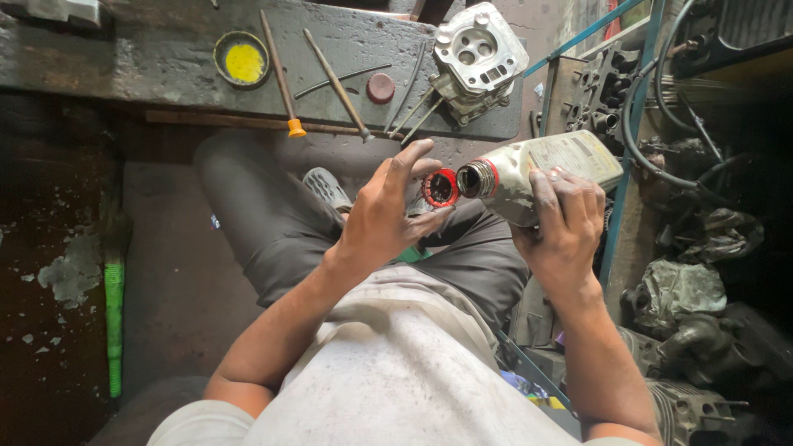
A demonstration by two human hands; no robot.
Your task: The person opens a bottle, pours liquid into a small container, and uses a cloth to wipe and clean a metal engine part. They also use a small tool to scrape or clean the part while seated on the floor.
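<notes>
Two hands: left hand [382, 216] pinches red cap [440, 187] (off), right hand [564, 225] grips bottle [541, 169].

Dim workshop: grimy concrete floor [165, 281], worn dark bench [149, 58].

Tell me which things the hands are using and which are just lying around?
In use:
- grey bottle, held by the right hand
- red cap, off the bottle, in the left hand

Lying about:
- engine part
- yellow tin lid
- long tools
- small red disc
- green stick
</notes>
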